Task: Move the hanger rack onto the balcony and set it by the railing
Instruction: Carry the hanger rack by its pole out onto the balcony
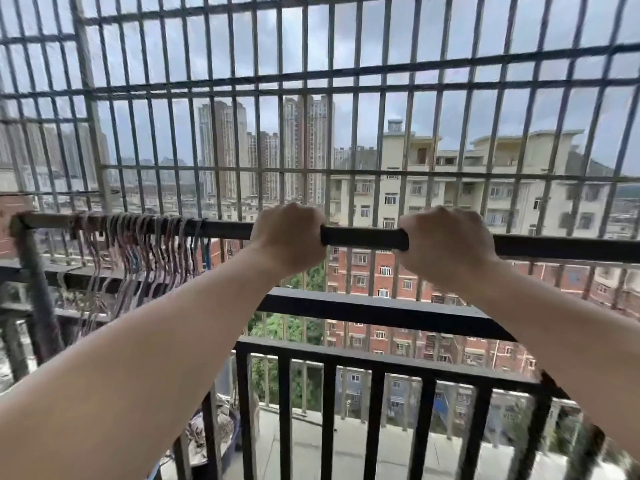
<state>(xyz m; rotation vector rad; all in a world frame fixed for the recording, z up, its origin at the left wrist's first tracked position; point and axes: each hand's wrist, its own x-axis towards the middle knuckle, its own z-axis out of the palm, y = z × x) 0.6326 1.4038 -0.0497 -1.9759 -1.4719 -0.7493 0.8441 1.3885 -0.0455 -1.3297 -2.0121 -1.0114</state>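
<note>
The hanger rack (pixel 363 238) is standing just before the black railing (pixel 367 308), its dark top bar above the railing's top rail. The left hand (pixel 287 233) and right hand (pixel 446 242) are both closing around this bar near its middle. The hangers (pixel 138 251) are crowding its left end, so the stiff frame probably is feeling heavier there.

A metal window grille (pixel 311 81) spans the view. Beyond it stand apartment blocks (pixel 450 188) under grey sky (pixel 381 46).
</note>
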